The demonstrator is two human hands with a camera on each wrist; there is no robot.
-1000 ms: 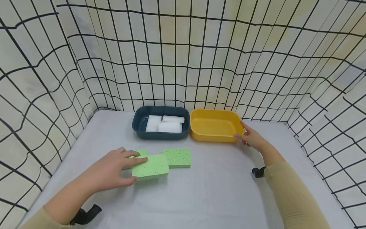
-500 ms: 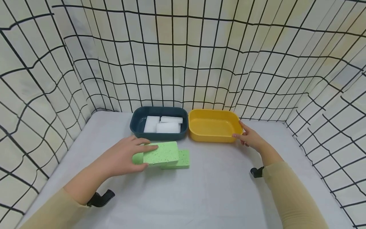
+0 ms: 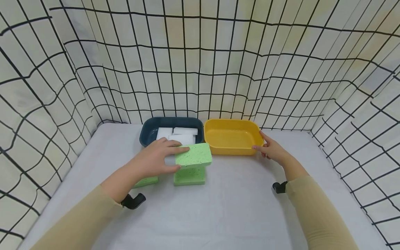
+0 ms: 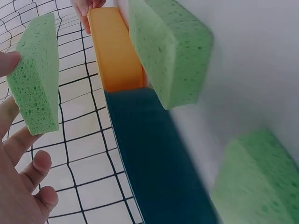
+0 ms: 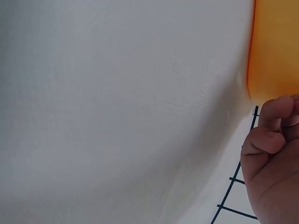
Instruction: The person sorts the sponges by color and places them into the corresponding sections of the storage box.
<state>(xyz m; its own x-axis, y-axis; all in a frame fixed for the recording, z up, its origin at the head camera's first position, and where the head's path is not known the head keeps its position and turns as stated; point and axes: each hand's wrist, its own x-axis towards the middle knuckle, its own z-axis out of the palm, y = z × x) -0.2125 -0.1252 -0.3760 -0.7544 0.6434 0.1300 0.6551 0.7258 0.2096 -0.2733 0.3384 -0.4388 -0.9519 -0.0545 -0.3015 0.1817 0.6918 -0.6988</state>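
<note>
My left hand [image 3: 156,156] pinches a green sponge [image 3: 195,155] between thumb and fingers, up off the table in front of the two containers. In the left wrist view that held sponge [image 4: 37,77] is at the left. On the table lie two more green sponges: one [image 3: 189,177] just below the held one, the other [image 3: 147,182] partly hidden by my left hand and wrist. At the right end of the yellow container [image 3: 232,151], my right hand [image 3: 275,151] grips its rim and corner. Nothing lies inside that container.
A dark blue container [image 3: 145,133] holding several white blocks [image 3: 184,139] stands against the yellow one's left side. Black wire mesh [image 3: 200,74] rises behind and along both sides of the white-covered table [image 3: 231,208].
My left hand has carried the sponge up, away from me and to the right, past the other sponges toward the containers. My right hand stays on the yellow container.
</note>
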